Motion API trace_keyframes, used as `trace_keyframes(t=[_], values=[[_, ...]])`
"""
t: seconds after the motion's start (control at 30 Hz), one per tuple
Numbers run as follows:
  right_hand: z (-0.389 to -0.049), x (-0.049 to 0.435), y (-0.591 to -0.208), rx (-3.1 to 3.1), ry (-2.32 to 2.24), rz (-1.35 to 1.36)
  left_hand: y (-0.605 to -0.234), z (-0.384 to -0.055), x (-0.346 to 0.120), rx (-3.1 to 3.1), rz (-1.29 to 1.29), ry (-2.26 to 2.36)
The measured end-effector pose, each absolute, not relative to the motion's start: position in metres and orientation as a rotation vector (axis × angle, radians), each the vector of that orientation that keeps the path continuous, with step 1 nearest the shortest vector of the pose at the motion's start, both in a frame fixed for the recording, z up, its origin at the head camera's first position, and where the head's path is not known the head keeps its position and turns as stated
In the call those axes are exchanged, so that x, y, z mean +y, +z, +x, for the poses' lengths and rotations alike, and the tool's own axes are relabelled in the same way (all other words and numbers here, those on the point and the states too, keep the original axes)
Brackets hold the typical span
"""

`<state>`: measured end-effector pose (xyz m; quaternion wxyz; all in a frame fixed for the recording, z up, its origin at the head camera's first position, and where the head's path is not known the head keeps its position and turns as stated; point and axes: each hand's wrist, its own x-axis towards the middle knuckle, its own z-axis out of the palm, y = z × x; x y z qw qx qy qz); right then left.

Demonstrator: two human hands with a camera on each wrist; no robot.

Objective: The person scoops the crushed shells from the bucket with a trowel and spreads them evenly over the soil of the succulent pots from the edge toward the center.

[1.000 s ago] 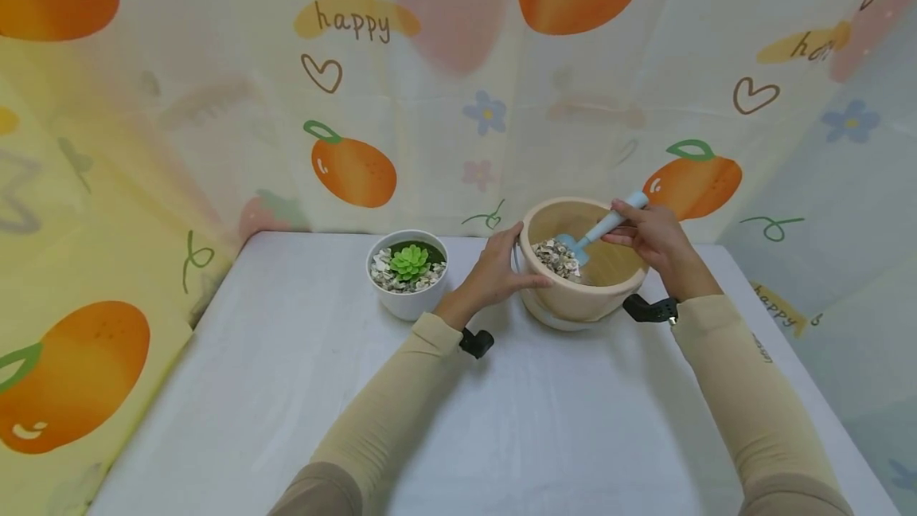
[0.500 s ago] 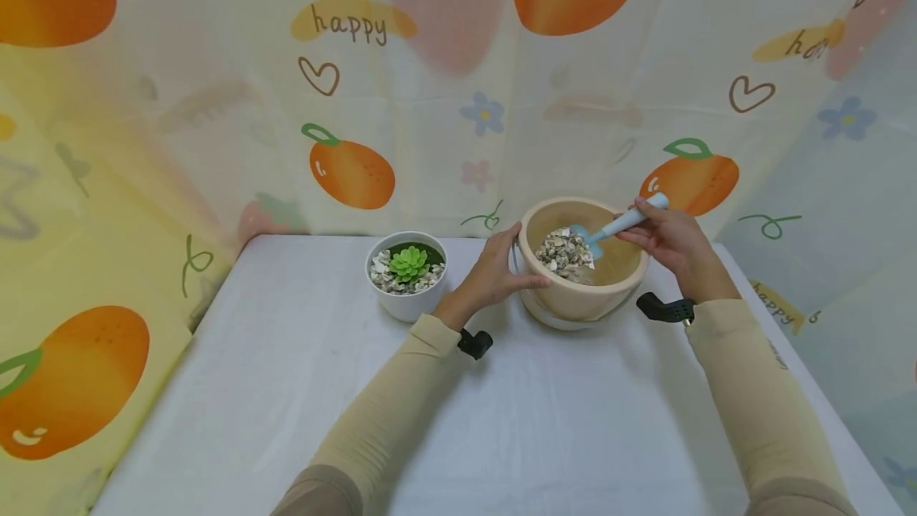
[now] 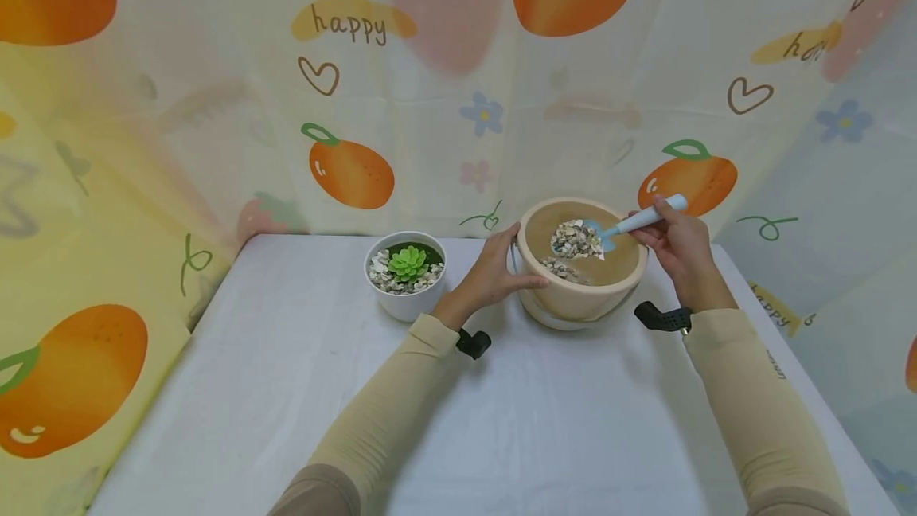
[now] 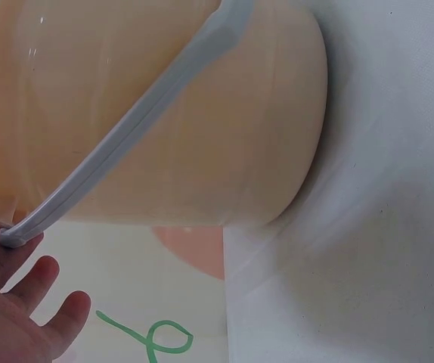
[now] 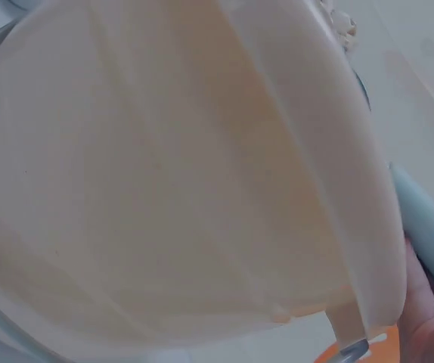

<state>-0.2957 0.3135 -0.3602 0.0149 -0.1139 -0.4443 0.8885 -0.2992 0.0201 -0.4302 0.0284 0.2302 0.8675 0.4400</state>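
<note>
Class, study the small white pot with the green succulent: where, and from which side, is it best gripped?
Probably by the outer wall of the white pot, just below its rim, coming from the person's left. The pot stands upright and seems to narrow downward, so its wider top may resist slipping; the left hand, at the beige bucket, crowds the other side.

Head camera looks forward and down across the bench (image 3: 552, 420) from above; left wrist camera faces the bucket (image 3: 576, 303) at close range, scene turned sideways; right wrist camera likewise, the bucket filling most of its frame; all three views share the bucket.
</note>
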Motion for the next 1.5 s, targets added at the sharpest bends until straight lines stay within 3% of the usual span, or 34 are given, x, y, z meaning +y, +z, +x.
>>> trace_keyframes(t=[1.5], values=[[-0.282, 0.299, -0.363, -1.304, 2.663, -0.305, -0.426, -0.297, 0.010, 2.780, 0.767, 1.320]])
